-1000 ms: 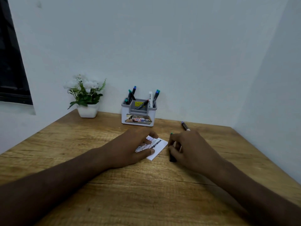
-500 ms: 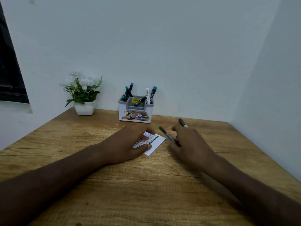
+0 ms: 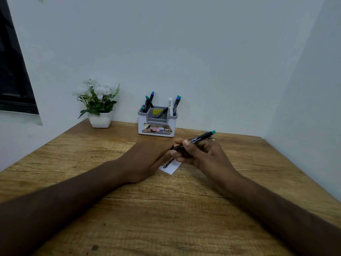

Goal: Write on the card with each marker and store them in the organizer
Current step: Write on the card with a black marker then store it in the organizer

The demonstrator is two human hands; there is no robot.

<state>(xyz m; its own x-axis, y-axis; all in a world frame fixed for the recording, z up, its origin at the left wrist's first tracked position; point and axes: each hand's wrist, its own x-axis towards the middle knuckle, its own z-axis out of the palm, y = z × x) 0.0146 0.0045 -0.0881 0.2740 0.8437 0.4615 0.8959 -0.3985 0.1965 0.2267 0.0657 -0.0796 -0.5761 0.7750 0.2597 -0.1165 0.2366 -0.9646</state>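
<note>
Two bare forearms enter from the bottom corners of the head view, both uncovered right to the frame edge: no sleeve or cuff showing on either. Left hand point(image 3: 147, 159) bare, seen from the back, knuckles and wrist plain, nothing worn on the visible wrist. Right hand point(image 3: 201, 156) also bare, no glove; the thumbnail shows short and unpainted, a second short nail shows on a fingertip lower down. Visible fingers on both hands carry no rings. Forearms smooth, unmarked where visible. Rest of the person is out of view.
</note>
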